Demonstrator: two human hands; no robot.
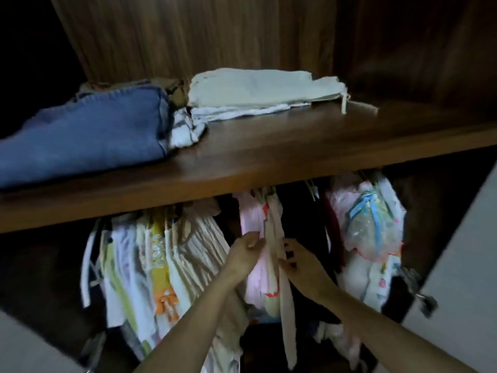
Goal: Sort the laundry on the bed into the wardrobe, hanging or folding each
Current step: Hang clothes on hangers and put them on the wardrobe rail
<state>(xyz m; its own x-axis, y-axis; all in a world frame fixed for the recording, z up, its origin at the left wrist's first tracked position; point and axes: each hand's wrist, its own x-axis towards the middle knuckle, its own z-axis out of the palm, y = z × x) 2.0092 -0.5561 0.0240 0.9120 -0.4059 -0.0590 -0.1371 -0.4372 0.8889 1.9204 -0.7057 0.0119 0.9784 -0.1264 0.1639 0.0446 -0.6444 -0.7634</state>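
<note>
Hanging rail: hidden behind shelf (242, 168) front edge; hanger tops mostly out of sight.
Blue folded garment (80, 141): cut off at left edge.
Brown item (174, 90) behind it: mostly covered, type unclear.
Left hand (246, 255), right hand (294, 261): motion-blurred; fingertips partly buried in pale hanging garment (277, 249), grip unclear.
Forearms: cut off at bottom edge.
Hanging clothes at left (150, 262): blurred, overlapping, count unclear.
Wardrobe interior, upper left & lower left: too dark to read.
Metal object (419, 289) at right: blurred, unidentifiable.
</note>
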